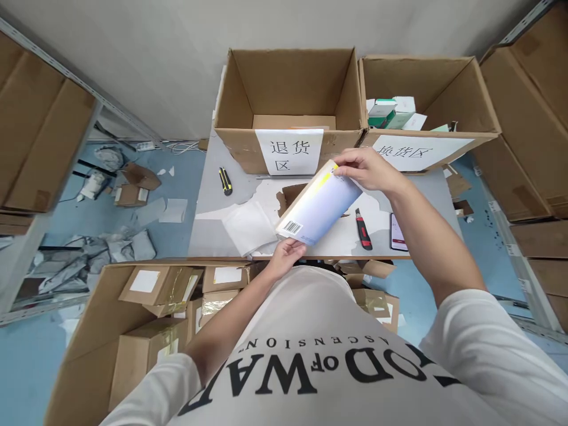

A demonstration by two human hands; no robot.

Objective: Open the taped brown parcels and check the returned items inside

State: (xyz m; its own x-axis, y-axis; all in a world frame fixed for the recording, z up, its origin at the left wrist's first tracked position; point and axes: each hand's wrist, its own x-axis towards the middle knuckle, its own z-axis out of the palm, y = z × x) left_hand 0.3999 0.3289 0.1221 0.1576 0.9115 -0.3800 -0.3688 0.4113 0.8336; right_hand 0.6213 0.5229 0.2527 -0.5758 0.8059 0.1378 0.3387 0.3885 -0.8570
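Note:
A book [322, 201] with a pale blue cover, a yellow band and a barcode is held at a slant above the table. My left hand [287, 255] grips its lower corner, and my right hand [366, 168] pinches the upper end. Beneath the book, a torn piece of brown cardboard [288, 194] partly shows. White paper [249, 228] lies left of it. A red and black utility knife [362, 229] rests to the right, beside a phone [398, 232]. Farther left lies a yellow and black utility knife [225, 181].
Two open cartons with paper signs stand along the back: a left carton [239, 142] and a right carton [481, 127] containing small green and white boxes [394, 113]. Below the table's left edge, a large carton [84, 349] holds several taped boxes. Shelves with cartons flank both sides.

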